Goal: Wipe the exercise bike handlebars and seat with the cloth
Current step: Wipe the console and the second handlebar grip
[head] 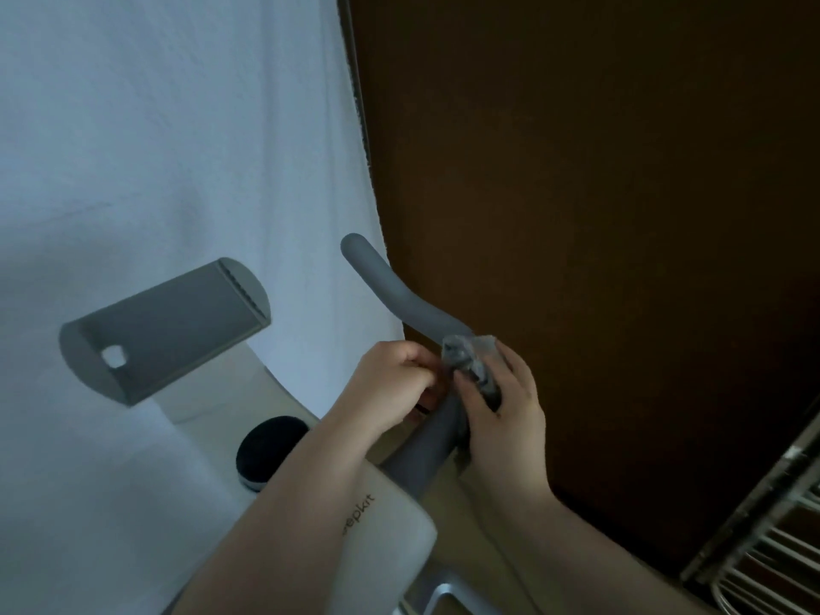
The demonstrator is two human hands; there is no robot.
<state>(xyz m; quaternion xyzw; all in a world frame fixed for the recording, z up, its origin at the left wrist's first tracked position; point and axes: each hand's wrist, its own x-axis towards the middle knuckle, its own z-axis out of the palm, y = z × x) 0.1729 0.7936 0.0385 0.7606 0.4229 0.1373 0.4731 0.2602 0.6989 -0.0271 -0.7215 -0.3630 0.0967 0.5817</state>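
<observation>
Both hands are working at the bend of the curved grey foam-covered handlebar [399, 295], the right hand [501, 406] clasping a crumpled grey cloth [466, 352] around it, the left hand [390, 383] pinching beside it, so wiping looks underway, seat unseen, no containers showing.

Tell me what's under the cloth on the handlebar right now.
The cloth is bunched around the grey handlebar at its bend, pinched by the left hand and right hand. The bar's surface beneath it is covered and cannot be seen.
</observation>
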